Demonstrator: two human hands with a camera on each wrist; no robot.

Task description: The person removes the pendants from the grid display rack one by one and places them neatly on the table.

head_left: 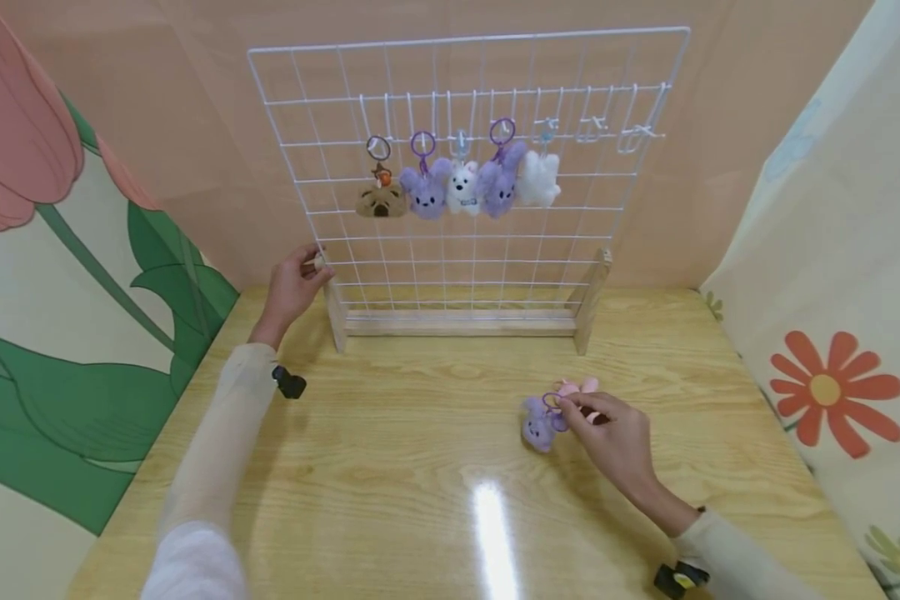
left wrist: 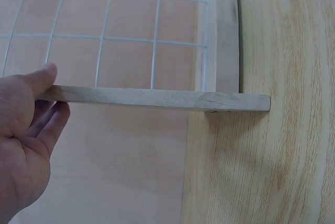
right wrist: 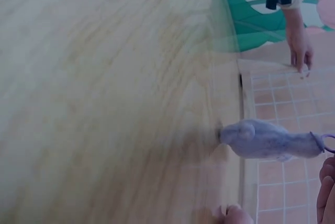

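My left hand [head_left: 294, 287] grips the top of the left wooden upright [left wrist: 157, 97] of a display stand, thumb on one face and fingers on the other. The stand carries a white wire grid [head_left: 465, 250]. Low over the table at the right, my right hand [head_left: 618, 437] pinches the purple ring of a purple plush keychain [head_left: 538, 427]. In the right wrist view the purple plush keychain [right wrist: 261, 139] dangles from its ring, with only some fingers [right wrist: 327, 190] showing at the edge. Behind this hand lies a pink plush [head_left: 588, 385], partly hidden.
Several plush keychains hang on hooks along the grid: a brown one [head_left: 381, 202], two purple ones, and two white ones, including a white plush [head_left: 542, 179] at the right end. Further right are bare white hooks [head_left: 633, 137]. Fabric backdrops surround the wooden table [head_left: 390, 450].
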